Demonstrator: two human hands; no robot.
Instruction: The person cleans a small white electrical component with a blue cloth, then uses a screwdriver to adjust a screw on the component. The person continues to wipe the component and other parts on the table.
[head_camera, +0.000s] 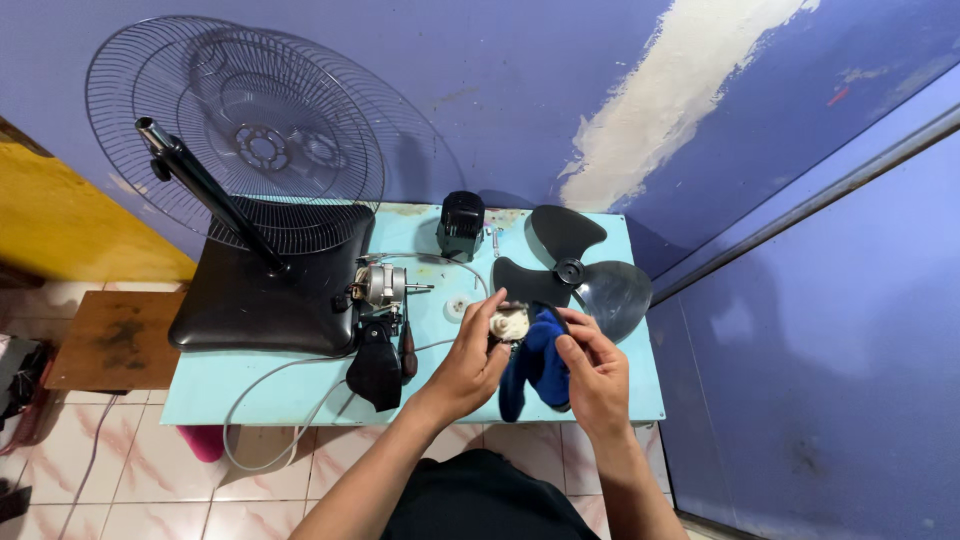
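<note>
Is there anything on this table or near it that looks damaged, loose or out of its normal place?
Yes. The fan is in pieces: its blade lies flat on the table, the wire guard leans against the wall, and the motor lies bare beside the base. The wall has a large patch of missing paint.

A light blue bench stands against a purple wall. On it sit a black fan base with its slanted pole, a small motor, a dark three-bladed propeller and a white cable. A wire fan guard leans behind.
</note>
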